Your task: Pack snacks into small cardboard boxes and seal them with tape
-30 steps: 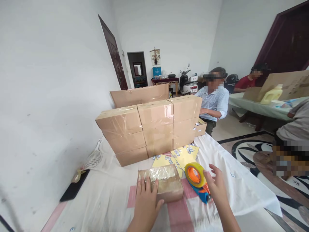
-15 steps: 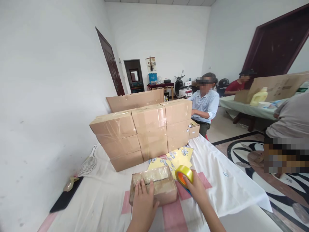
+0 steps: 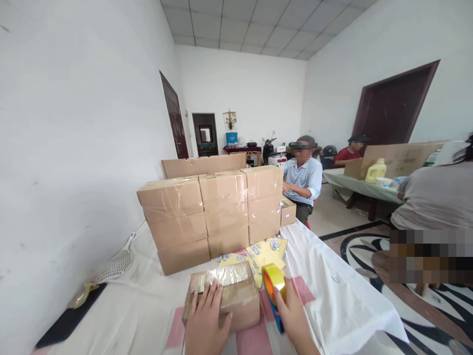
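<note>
A small cardboard box (image 3: pixel 236 296) with shiny tape across its top lies near the table's front edge. My left hand (image 3: pixel 205 320) rests flat on top of it, fingers stretched out. My right hand (image 3: pixel 293 318) is closed around a blue tape dispenser (image 3: pixel 275 308) that carries a yellow tape roll (image 3: pixel 274 281), held just right of the box. Yellow sticker sheets (image 3: pixel 264 251) lie behind the box.
Stacked sealed cardboard boxes (image 3: pixel 210 212) form a wall across the middle of the white-covered table (image 3: pixel 332 296). A white swatter (image 3: pixel 116 264) and a dark flat thing (image 3: pixel 64 323) lie at the left by the wall. One person sits behind the boxes; others sit at a green table (image 3: pixel 358 185) on the right.
My right hand reached the tape dispenser, closed on it and stood it up beside the box. My left hand stayed on the box. The view tilted upward.
</note>
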